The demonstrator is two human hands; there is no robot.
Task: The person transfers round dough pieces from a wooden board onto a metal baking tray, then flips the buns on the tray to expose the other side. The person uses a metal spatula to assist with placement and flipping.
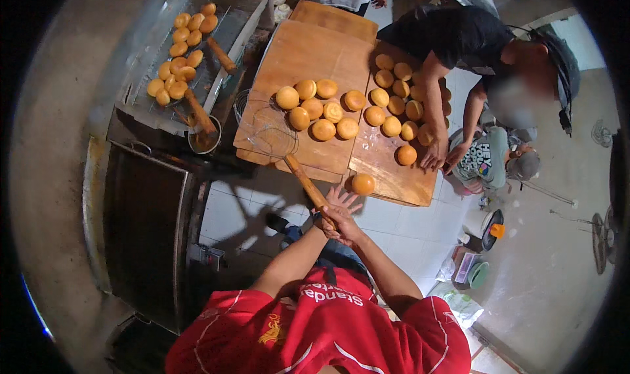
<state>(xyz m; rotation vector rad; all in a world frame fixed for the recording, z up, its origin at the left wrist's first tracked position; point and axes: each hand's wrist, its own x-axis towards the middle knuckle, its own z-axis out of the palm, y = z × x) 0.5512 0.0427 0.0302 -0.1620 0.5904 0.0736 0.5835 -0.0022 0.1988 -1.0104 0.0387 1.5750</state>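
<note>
My right hand [340,224] is closed around the end of the wooden handle of a wire skimmer [303,182]. The skimmer's round wire head reaches over the near left part of the wooden table [259,128]. Just beyond, partly behind my right hand, my left hand [345,201] has its fingers spread and holds nothing. The nearest thing to it is a single golden bun [363,184] at the table's near edge; I cannot tell whether it rests there. Several buns [323,130] lie loosely grouped beyond the skimmer, and more buns [396,105] sit in rows to the right.
A co-worker's hands [434,156] are over the right side of the table; another person [485,160] is beyond. At the left, a metal tray [226,65] holds several buns and a wooden-handled tool. A pot [203,144] with another wooden handle stands near a dark metal cabinet [144,210].
</note>
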